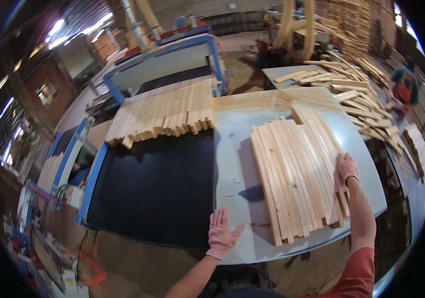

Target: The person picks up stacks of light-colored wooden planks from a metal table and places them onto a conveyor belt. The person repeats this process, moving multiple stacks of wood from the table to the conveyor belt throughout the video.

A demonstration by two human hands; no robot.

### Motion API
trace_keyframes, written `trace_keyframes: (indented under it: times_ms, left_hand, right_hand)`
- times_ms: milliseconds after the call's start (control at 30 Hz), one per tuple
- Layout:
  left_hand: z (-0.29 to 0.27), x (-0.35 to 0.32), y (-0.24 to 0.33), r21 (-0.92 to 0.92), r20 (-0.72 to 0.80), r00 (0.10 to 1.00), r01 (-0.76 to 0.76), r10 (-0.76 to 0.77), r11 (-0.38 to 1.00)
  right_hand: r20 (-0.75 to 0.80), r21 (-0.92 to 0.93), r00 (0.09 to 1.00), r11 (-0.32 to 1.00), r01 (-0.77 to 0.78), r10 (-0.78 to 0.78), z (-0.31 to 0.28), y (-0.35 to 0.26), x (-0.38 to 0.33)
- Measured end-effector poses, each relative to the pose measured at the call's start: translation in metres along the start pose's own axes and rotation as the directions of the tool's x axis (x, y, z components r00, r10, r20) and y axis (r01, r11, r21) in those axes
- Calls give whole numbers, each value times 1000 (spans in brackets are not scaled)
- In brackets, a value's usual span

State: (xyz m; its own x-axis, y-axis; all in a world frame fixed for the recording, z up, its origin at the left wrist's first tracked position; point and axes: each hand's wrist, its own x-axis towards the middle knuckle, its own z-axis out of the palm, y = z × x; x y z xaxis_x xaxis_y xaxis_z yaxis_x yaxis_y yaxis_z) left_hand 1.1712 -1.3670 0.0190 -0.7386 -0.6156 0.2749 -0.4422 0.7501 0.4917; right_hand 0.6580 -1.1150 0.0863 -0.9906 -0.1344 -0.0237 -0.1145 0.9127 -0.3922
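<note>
A pale work glove covers my left hand, which lies flat at the near edge of the grey tabletop, beside the black conveyor belt. Its fingers are stretched out with the thumb apart, and nothing is in it. My gloved right hand rests against the right side of a block of light wooden strips, fingers extended along the outer strip. The strips lie side by side lengthwise on the tabletop, their near ends uneven. Another row of wooden strips sits on the far part of the belt, in front of the machine opening.
A blue-framed machine spans the belt's far end. Loose wooden strips lie heaped at the far right, near a tall wood stack. Another person stands at the right. Machinery with an orange hose is at lower left.
</note>
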Motion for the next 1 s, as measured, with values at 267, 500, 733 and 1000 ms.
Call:
trace_keyframes:
  times_ms: [267,500,733,1000]
  left_hand:
    - [-8,3,8,-41,2,1000,-16,16,999]
    - [-6,4,3,-160,-12,999,-41,40,986]
    - [-47,-2,-16,-526,122,983,181,-137,831]
    - [-160,-21,-158,-397,172,977,189,-130,898]
  right_hand:
    - [-33,-61,999,997,-37,35,-7,-37,-25]
    - [-15,21,998,998,-58,58,-4,-72,-104]
    - [64,12,998,1000,0,-1,16,-111,-179]
    - [129,176,980,976,129,-152,59,-186,-303]
